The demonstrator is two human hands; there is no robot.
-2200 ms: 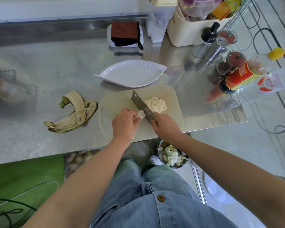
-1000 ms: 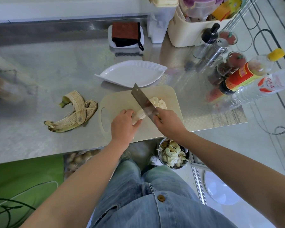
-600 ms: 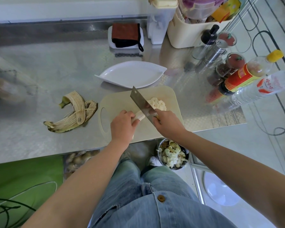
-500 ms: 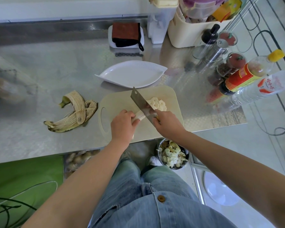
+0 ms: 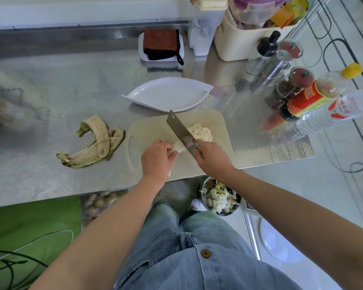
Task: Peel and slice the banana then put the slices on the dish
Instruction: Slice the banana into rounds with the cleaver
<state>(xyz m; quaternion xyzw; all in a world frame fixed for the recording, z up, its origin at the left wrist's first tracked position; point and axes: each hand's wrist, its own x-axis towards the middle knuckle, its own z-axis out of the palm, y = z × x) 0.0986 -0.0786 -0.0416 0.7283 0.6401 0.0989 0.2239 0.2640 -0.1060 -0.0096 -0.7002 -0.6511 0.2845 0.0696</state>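
Observation:
On the beige cutting board (image 5: pixel 151 128) my left hand (image 5: pixel 156 160) grips the peeled banana (image 5: pixel 177 147), whose short end sticks out toward the blade. My right hand (image 5: pixel 213 158) holds a cleaver (image 5: pixel 179 129) by its handle, the blade down against the banana's end. A pile of banana slices (image 5: pixel 199 131) lies on the board just right of the blade. The white leaf-shaped dish (image 5: pixel 168 94) sits bare behind the board. The peel (image 5: pixel 94 143) lies on the steel counter to the left.
Bottles and spice jars (image 5: pixel 302 95) crowd the counter's right side. A beige bin (image 5: pixel 249 38) and a cloth on a white tray (image 5: pixel 161 47) stand at the back. A bowl of scraps (image 5: pixel 219 197) sits below the counter edge.
The cleaver was lifted a second ago and has come down onto the banana's end again. My left hand has stayed on the banana.

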